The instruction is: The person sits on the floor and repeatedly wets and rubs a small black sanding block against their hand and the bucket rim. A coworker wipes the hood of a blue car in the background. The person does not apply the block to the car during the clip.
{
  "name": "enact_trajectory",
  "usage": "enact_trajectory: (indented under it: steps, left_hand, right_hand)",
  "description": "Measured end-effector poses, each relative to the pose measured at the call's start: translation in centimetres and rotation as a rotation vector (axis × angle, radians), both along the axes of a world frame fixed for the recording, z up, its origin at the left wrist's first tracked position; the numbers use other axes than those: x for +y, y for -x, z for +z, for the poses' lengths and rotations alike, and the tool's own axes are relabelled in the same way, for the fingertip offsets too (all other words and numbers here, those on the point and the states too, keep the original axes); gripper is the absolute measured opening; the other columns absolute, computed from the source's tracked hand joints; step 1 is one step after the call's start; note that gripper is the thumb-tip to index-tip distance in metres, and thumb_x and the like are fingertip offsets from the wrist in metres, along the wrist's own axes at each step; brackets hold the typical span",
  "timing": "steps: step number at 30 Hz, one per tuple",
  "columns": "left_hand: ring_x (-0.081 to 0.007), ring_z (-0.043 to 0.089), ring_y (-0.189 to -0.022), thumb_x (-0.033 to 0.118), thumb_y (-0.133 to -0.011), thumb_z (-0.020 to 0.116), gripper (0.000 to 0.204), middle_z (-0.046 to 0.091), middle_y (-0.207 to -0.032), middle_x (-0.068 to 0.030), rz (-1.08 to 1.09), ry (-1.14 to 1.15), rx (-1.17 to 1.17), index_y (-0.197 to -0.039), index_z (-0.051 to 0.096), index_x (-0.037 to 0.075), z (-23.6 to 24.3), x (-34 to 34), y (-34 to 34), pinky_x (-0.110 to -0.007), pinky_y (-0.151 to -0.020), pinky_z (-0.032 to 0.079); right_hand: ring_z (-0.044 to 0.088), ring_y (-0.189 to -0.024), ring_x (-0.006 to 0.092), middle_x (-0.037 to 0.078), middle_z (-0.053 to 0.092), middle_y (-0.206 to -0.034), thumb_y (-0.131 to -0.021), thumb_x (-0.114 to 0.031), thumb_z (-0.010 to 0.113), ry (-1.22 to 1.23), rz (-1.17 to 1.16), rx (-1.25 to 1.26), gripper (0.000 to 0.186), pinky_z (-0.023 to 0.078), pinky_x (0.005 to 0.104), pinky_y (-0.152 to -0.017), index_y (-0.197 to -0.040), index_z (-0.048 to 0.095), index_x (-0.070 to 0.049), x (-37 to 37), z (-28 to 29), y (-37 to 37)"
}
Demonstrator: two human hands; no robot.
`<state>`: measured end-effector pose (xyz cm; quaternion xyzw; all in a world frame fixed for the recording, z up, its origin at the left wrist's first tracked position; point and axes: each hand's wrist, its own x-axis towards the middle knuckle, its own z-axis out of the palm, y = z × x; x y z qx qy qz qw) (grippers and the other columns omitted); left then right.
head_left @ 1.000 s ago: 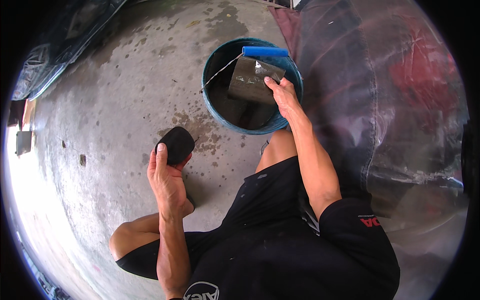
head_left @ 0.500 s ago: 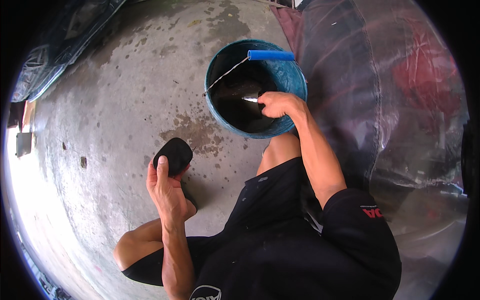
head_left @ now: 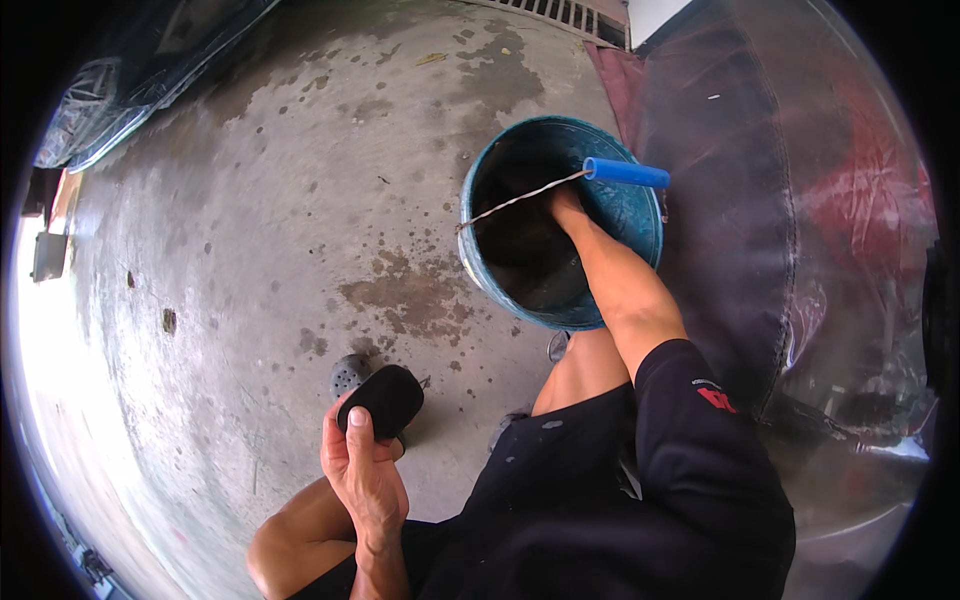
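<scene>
A flat black rounded object (head_left: 390, 395) is gripped in my left hand (head_left: 365, 460), thumb on its top, low over the concrete floor. My right hand (head_left: 565, 208) reaches deep into the blue bucket (head_left: 478, 270), its fingers hidden in the dark interior, so I cannot tell what they hold. The bucket's blue tube grip (head_left: 625, 172) on a twisted wire hangs across the opening, above my right wrist.
Plastic-covered material (head_left: 830, 180) lines the right side, with maroon cloth (head_left: 620, 90) beside it. A floor grate (head_left: 560, 20) lies at the top. A dark plastic-wrapped bulk (head_left: 150, 80) stands at upper left. A grey perforated shoe (head_left: 349, 373) shows near my left hand.
My right hand and the dark rectangular piece it held went down into the bucket, out of sight. My left hand, still holding the black object, and the bucket appear lower and further right.
</scene>
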<state>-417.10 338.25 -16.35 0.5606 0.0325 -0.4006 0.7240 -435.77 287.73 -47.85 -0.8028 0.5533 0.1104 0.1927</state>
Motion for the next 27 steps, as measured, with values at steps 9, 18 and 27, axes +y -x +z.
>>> enact_trajectory:
  steps: [9,18,27]
  left_hand:
    - [-0.0203,0.069,-0.112,0.024,-0.110,0.064,0.032,0.072,-0.119,-0.0108,0.013,-0.100,0.040,-0.130,0.064,-0.002,-1.6,2.2,-0.2,-0.037,-0.101,0.055]
    - [-0.0106,0.063,-0.095,0.028,-0.109,0.067,0.033,0.072,-0.113,-0.0045,0.002,-0.121,-0.022,-0.130,0.067,0.002,-1.2,1.2,-0.2,-0.025,-0.083,0.046]
    - [-0.0158,0.069,-0.105,0.027,-0.110,0.064,0.035,0.073,-0.117,-0.0090,-0.040,-0.083,-0.050,-0.132,0.064,0.000,-0.7,0.1,0.4,-0.030,-0.093,0.053]
  right_hand:
    - [0.053,-0.143,0.0389,0.024,0.052,-0.157,-0.104,-0.031,0.054,-0.135,0.282,0.333,0.050,0.044,0.0484,-0.118,-0.149,0.058,-0.008,8.3,0.8,-5.7]
    - [0.060,-0.136,0.0384,0.023,0.061,-0.147,-0.099,-0.030,0.061,-0.185,0.394,0.347,0.045,0.049,0.0472,-0.112,-0.137,0.068,-0.006,9.8,1.3,-4.3]
    - [0.067,-0.128,0.0379,0.023,0.071,-0.136,-0.094,-0.028,0.069,-0.325,0.586,0.537,0.041,0.054,0.0460,-0.106,-0.126,0.077,-0.003,6.4,7.1,-4.8]
